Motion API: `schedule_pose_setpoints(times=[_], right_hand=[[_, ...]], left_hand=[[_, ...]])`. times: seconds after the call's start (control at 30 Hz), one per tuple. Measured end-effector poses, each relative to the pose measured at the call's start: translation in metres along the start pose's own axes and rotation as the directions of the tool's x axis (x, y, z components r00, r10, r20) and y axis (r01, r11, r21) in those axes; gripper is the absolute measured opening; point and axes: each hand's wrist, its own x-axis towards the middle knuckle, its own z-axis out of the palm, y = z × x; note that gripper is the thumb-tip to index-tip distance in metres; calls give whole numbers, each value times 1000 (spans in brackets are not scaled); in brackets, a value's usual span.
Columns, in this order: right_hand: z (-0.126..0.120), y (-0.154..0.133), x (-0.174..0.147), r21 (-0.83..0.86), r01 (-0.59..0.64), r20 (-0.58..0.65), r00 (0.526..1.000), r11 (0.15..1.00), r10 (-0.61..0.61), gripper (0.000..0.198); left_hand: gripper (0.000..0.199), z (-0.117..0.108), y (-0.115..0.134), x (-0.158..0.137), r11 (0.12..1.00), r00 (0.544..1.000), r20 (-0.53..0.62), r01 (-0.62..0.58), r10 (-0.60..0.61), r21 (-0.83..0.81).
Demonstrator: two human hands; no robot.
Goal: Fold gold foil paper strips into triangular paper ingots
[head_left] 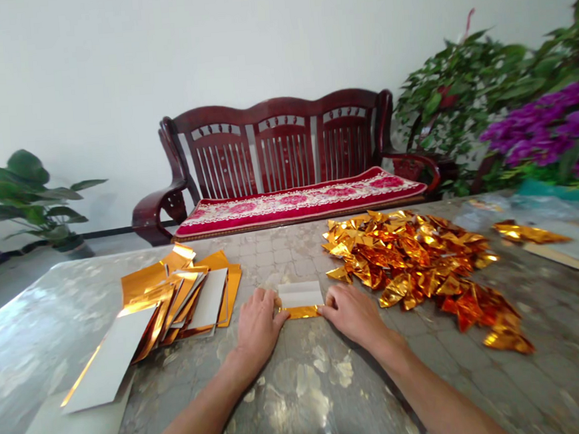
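Note:
A small sheet of gold foil paper (300, 295) lies on the table between my hands, white side up. Its near edge is turned over, so a shiny gold strip shows along the front. My left hand (259, 318) pinches the left end of that strip between thumb and curled fingers. At the right end, my right hand (349, 309) grips the fold the same way. Left of my hands lies a loose stack of gold foil sheets (168, 293), some with the white backing up. To the right is a heap of folded gold foil pieces (407, 254).
A patterned table (304, 403) spreads under everything. Plastic wrapping (494, 207) and flat pale sheets (573, 248) lie at the far right. Behind the table stands a dark wooden bench (283, 137) with a red cushion (298, 203). Potted plants (32, 197) and purple flowers (547, 123) flank it.

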Motion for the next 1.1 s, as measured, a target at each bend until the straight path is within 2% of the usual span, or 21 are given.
schedule_pose_setpoints(times=[0.07, 0.13, 0.2, 0.27, 0.37, 0.43, 0.53, 0.63, 0.8, 1.1], right_hand=[[-1, -1, 0, 4, -11, 9, 1000, 1000, 11, 20], [-2, -1, 0, 1, -14, 15, 1000, 1000, 14, 19], [-3, -2, 0, -5, -7, 12, 1000, 1000, 7, 19], [-4, -2, -1, -4, 11, -2, 1000, 1000, -11, 18], [-3, -2, -3, -8, 93, -62, 994, 996, -93, 14], [-1, -1, -5, -20, 221, -102, 970, 975, -222, 10], [2, -1, -8, -24, 454, -101, 885, 891, -454, 13], [7, 1, -9, -28, 571, -85, 817, 821, -571, 19], [9, 10, -8, -17, 599, -90, 796, 800, -598, 18], [6, 18, -7, 64, 555, -150, 827, 830, -542, 23]], left_hand=[[16, 2, 2, -2, 996, 995, -57, -87, 87, 10], [18, 4, 4, -3, 972, 970, -65, -234, 235, 23], [21, 5, 7, -5, 926, 927, -2, -376, 376, 24], [21, 5, 11, -7, 892, 891, 83, -450, 446, 33], [23, 4, 20, -13, 888, 892, 167, -442, 420, 128], [27, 5, 26, -18, 890, 905, 189, -415, 382, 189], [32, 5, 34, -24, 895, 918, 186, -387, 350, 221], [33, 6, 38, -27, 891, 919, 188, -384, 345, 243], [40, 12, 34, -34, 863, 925, 163, -378, 342, 335], [49, 23, 18, -45, 866, 952, 93, -303, 291, 397]])
